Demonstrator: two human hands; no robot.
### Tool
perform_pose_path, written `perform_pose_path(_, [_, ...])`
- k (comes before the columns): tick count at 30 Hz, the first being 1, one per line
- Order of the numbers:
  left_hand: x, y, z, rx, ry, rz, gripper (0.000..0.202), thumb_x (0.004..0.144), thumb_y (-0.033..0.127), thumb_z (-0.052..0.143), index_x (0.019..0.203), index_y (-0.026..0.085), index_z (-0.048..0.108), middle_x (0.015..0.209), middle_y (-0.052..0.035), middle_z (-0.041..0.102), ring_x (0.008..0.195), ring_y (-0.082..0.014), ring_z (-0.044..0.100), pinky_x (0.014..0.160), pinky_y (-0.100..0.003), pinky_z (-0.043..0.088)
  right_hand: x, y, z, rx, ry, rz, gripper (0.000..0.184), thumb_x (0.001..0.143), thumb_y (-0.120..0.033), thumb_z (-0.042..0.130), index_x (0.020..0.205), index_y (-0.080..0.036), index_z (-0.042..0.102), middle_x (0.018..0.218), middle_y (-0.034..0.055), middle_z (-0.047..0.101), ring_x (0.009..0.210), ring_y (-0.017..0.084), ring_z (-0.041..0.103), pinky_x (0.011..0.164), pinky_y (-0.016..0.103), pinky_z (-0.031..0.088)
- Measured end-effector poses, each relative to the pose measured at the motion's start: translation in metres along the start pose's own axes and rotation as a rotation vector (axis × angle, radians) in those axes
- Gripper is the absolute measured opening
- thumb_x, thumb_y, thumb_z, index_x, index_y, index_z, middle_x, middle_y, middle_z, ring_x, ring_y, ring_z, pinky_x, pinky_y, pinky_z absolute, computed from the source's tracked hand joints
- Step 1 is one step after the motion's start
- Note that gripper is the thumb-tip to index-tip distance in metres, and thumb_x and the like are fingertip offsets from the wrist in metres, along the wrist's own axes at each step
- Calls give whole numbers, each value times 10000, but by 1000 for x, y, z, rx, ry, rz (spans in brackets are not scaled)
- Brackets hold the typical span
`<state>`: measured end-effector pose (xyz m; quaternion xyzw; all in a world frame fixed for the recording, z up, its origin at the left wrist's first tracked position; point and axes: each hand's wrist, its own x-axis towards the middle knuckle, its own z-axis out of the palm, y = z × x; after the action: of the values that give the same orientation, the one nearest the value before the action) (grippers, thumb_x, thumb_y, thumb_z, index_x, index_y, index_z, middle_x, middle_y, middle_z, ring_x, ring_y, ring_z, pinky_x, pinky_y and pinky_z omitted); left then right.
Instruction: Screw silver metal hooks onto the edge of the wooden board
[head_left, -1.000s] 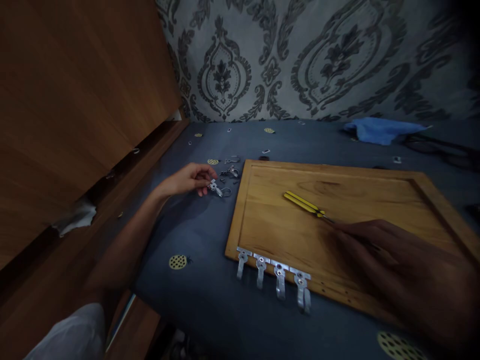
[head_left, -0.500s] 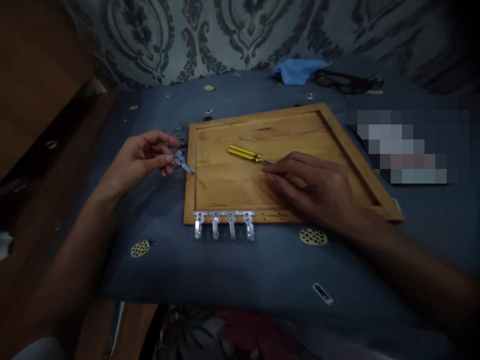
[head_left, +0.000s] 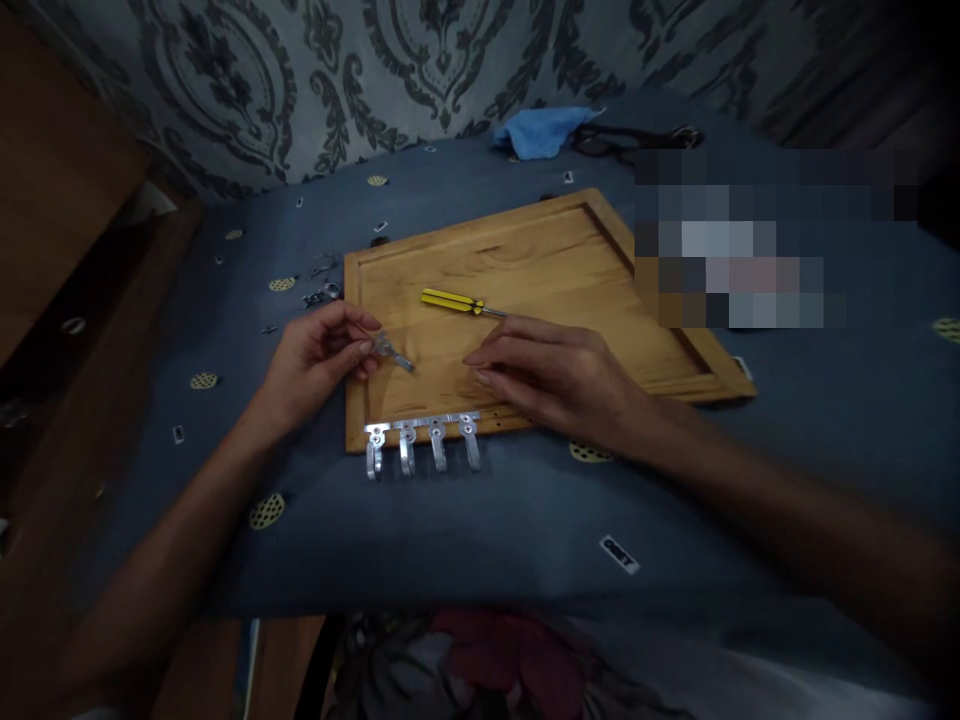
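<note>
My left hand (head_left: 322,350) pinches a silver metal hook (head_left: 393,352) between thumb and fingers, above the left part of a framed wooden board (head_left: 525,260). My right hand (head_left: 547,365) hovers over the middle of the board with thumb and fingertips pressed together; whatever they hold is too small to make out. Just beyond those fingers a yellow-handled screwdriver (head_left: 452,301) lies on the board, its shaft tip partly behind the hand. Several matching hooks (head_left: 437,443) sit in a row along the board's near edge, at its left end, their curved ends hanging past it.
More loose metal hooks (head_left: 322,294) lie on the dark blue patterned cloth (head_left: 450,540) left of the board. A light blue cloth (head_left: 544,132) and a dark strap-like item (head_left: 637,143) rest at the back. Small holes show along the board's near edge.
My left hand has brought the hook rightward over the board. My right hand has shifted left towards it, still pinched. The whole view has turned slightly to the right.
</note>
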<state>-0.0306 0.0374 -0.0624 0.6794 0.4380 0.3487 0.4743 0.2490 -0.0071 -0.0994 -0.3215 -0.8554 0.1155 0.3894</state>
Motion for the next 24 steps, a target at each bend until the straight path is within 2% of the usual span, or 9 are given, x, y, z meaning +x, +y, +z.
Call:
perform_pose_path(5, [-2,-3,11,-125,-25,-68,279,757,255,842,954,165,666,735,9,710,636,-119,690,578,-201,586,0,-5,4,42,-7,-34,125,1011,-188,600,1075,-188,707,958,63,725,855,161,710,761,283,580])
perform_pose_path(10, [-2,3,22,-191,-58,-80,312,781,316,850,975,154,668,757,2,723,631,-121,708,584,-207,595,-2,-13,9,141,-34,35,180,1022,-225,599,1158,-187,712,960,61,722,828,152,707,718,260,566])
perform_pose_path(15, [-4,6,32,-266,-98,-105,350,779,344,871,985,145,668,713,4,721,611,-125,711,599,-216,600,0,-18,10,233,-5,99,125,1006,-244,632,1066,-194,730,847,20,698,715,120,652,637,224,492])
perform_pose_path(17, [-5,6,35,-290,-107,-113,342,782,337,869,982,148,666,723,3,729,611,-122,713,610,-219,604,1,-19,9,283,-22,168,114,999,-259,643,1001,-196,738,799,7,681,688,114,626,632,226,462])
perform_pose_path(21, [-7,3,37,-318,-129,-117,320,807,335,848,989,150,662,737,-8,745,650,-139,738,632,-229,617,4,-21,7,440,-92,334,225,985,-362,650,855,-195,729,743,4,664,664,119,600,621,240,435])
perform_pose_path(24, [-7,2,35,-327,-126,-112,297,841,331,816,1013,148,657,827,-37,775,741,-161,775,662,-235,631,6,-22,6,529,-107,413,308,962,-454,659,816,-189,717,729,7,662,651,125,588,606,247,432])
